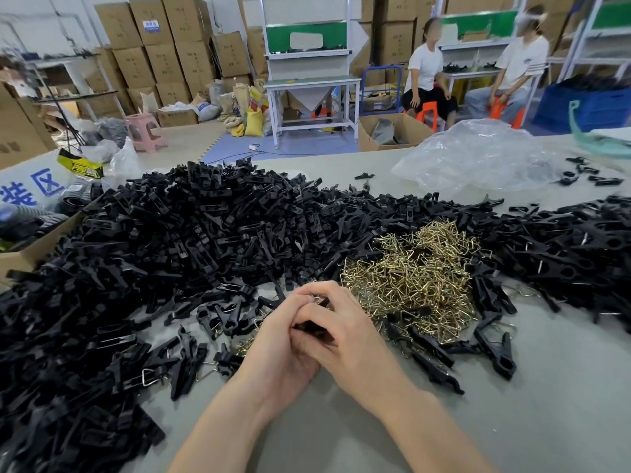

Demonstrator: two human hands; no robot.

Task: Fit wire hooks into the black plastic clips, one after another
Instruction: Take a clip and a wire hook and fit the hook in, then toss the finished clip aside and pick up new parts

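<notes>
My left hand [278,346] and my right hand [345,332] are pressed together low in the middle of the grey table [546,421], both gripping one black plastic clip [309,326] between them. A bit of wire hook [317,298] shows at my fingertips above the clip. Most of the clip is hidden by my fingers. Just right of my hands lies a heap of brass-coloured wire hooks [413,268]. A large pile of black clips [164,254] covers the table to the left and behind.
More black clips [573,247] lie at the right, some with wire fitted near my hands [495,349]. A crumpled clear plastic bag [478,155] sits at the back right. A cardboard box [30,247] stands at the left edge. Two people sit far behind.
</notes>
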